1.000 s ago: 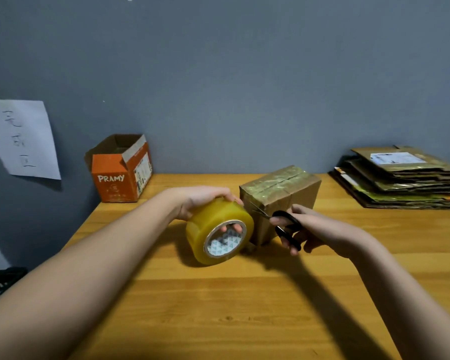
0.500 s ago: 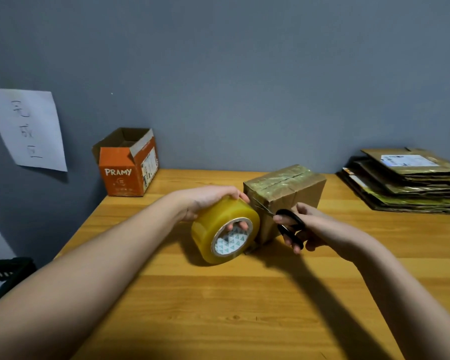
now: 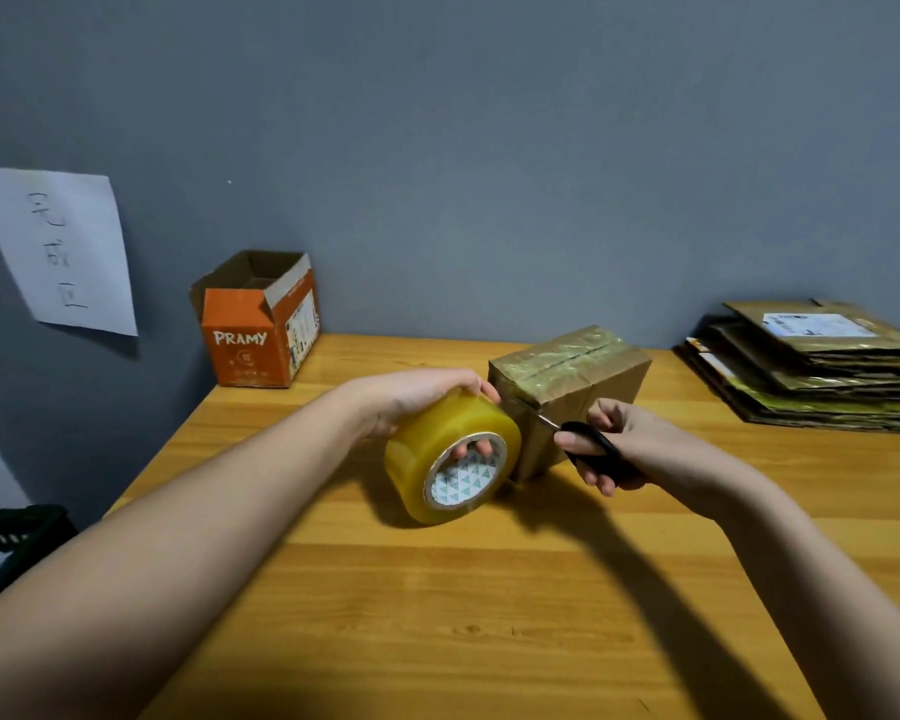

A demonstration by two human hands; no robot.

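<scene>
The light wooden worktop [image 3: 489, 615] takes up most of the view. There's a stack of flattened brown cartons [image 3: 822, 376] at its back right corner and an open orange cardboard box [image 3: 240, 350] at the back left. Toward the back edge, around the middle, sits the small brown cardboard box wrapped in shiny tape [image 3: 609, 379]. Touching its near left side is the fat yellowish roll of clear packing tape [image 3: 437, 444], held just off the wood.

I'd guess the roll is light, with a stiff core and a slick outside, so hooking the core is the smart grip. The left hand [image 3: 417, 394] does just that, with the palm over the top and fingertips [image 3: 471, 449] curled into the hole. The right hand [image 3: 640, 439] has its fingers [image 3: 575, 439] wrapped tight round the black-handled scissors [image 3: 591, 449]. The blades look nearly closed at the box's near top corner.
</scene>
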